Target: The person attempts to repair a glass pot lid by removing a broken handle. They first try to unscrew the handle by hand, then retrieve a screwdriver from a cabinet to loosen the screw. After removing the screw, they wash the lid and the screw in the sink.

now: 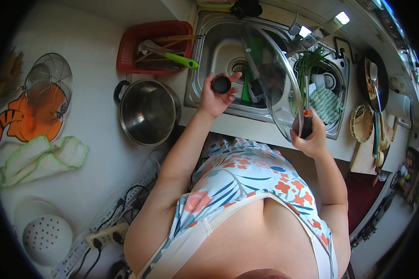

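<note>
My left hand (214,100), palm turned up over the sink's near edge, holds a round black lid knob (221,84) with its fingers partly curled. In my right hand (313,139) is a screwdriver (306,124) with a black and orange handle, its shaft pointing away from me. The same hand also grips the rim of a clear glass lid (278,100) with a metal edge. That lid stands tilted on its side over the sink (214,51). Through the glass, a green object and a dark one show blurred in the basin.
A steel pot (149,114) and a red basket (122,56) with utensils stand left of the sink. Leafy greens (312,60) and a green cloth (327,103) lie in the right basin, below the faucet (312,41). A frying pan (381,60) hangs far right.
</note>
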Tool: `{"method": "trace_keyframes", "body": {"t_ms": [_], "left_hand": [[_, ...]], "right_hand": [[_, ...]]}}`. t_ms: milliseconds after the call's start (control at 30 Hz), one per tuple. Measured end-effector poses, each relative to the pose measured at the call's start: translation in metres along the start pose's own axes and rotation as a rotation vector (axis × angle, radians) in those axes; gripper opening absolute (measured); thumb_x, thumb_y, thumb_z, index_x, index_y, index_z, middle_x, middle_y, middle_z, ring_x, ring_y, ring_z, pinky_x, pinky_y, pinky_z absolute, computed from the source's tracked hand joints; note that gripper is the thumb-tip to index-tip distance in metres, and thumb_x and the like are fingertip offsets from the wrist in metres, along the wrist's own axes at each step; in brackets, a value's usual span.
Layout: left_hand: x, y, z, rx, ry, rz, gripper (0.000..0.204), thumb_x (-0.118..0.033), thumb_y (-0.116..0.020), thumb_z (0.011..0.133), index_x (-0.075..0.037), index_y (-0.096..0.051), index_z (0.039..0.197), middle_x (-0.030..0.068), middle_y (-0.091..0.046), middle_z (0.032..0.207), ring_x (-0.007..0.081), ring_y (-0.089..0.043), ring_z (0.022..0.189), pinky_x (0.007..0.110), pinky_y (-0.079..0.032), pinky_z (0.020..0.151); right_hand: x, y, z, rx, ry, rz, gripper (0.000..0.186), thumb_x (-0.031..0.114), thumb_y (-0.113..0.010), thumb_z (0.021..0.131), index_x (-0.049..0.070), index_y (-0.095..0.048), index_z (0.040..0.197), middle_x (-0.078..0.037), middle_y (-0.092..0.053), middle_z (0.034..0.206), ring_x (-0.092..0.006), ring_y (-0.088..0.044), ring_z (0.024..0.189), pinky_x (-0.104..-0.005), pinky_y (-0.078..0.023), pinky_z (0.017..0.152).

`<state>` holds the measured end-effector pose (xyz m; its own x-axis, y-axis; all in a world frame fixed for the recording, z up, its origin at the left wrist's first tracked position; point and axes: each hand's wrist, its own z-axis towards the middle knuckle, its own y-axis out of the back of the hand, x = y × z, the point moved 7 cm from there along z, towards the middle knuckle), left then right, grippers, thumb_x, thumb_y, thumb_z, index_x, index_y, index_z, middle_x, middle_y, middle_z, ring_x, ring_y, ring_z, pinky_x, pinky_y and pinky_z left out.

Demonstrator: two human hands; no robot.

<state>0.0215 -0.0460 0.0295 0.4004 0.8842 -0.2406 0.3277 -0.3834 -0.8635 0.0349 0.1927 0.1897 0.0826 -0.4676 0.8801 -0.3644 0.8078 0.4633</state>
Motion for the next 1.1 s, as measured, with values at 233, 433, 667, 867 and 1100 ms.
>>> {"method": "trace_keyframes", "body": {"t_ms": [233, 433, 667, 867, 1100], "left_hand": [[0.026, -0.012, -0.011, -0.191, 0.006, 0.228, 0.044, -0.053, -0.039, 0.092, -0.013, -0.059, 0.095, 0.0072, -0.065, 0.094, 0.0217, -0.064, 0.072, 0.028, -0.047, 0.053], [0.065, -0.027, -0.010, -0.350, 0.053, 0.592, 0.054, -0.055, -0.031, 0.094, -0.008, -0.057, 0.102, 0.0123, -0.066, 0.094, 0.0212, -0.065, 0.069, 0.028, -0.051, 0.054], [0.151, -0.055, 0.012, -0.250, 0.262, 0.628, 0.054, -0.051, -0.028, 0.096, -0.005, -0.054, 0.106, 0.0163, -0.065, 0.101, 0.0226, -0.066, 0.073, 0.028, -0.053, 0.058], [0.219, -0.092, 0.048, 0.055, 0.415, 0.405, 0.048, -0.042, -0.032, 0.097, -0.001, -0.054, 0.109, 0.0207, -0.056, 0.120, 0.0229, -0.064, 0.088, 0.030, -0.053, 0.070], [0.260, -0.113, 0.090, 0.154, 0.503, 0.353, 0.047, -0.037, -0.034, 0.097, 0.004, -0.050, 0.113, 0.0237, -0.051, 0.125, 0.0255, -0.063, 0.092, 0.032, -0.054, 0.074]], "right_hand": [[-0.026, 0.048, -0.029, 0.090, -0.065, 0.224, 0.029, 0.005, -0.065, 0.058, 0.006, -0.047, 0.080, 0.002, -0.049, 0.065, -0.0074, -0.045, 0.057, -0.0229, -0.040, 0.055], [-0.050, 0.099, -0.065, 0.092, -0.080, 0.496, 0.028, 0.006, -0.063, 0.058, 0.003, -0.044, 0.078, 0.001, -0.046, 0.064, -0.0058, -0.043, 0.055, -0.0195, -0.036, 0.050], [-0.084, 0.165, -0.117, 0.056, -0.091, 0.646, 0.034, 0.009, -0.068, 0.063, 0.003, -0.042, 0.085, 0.000, -0.043, 0.063, -0.0064, -0.043, 0.053, -0.0202, -0.034, 0.047], [-0.113, 0.209, -0.143, -0.122, -0.082, 0.728, 0.033, 0.007, -0.065, 0.065, 0.003, -0.039, 0.085, 0.000, -0.040, 0.062, -0.0073, -0.040, 0.051, -0.0208, -0.033, 0.045], [-0.136, 0.243, -0.160, -0.271, -0.087, 0.694, 0.039, 0.015, -0.071, 0.068, 0.003, -0.040, 0.089, 0.000, -0.041, 0.064, -0.0080, -0.041, 0.052, -0.0214, -0.033, 0.045]]}}
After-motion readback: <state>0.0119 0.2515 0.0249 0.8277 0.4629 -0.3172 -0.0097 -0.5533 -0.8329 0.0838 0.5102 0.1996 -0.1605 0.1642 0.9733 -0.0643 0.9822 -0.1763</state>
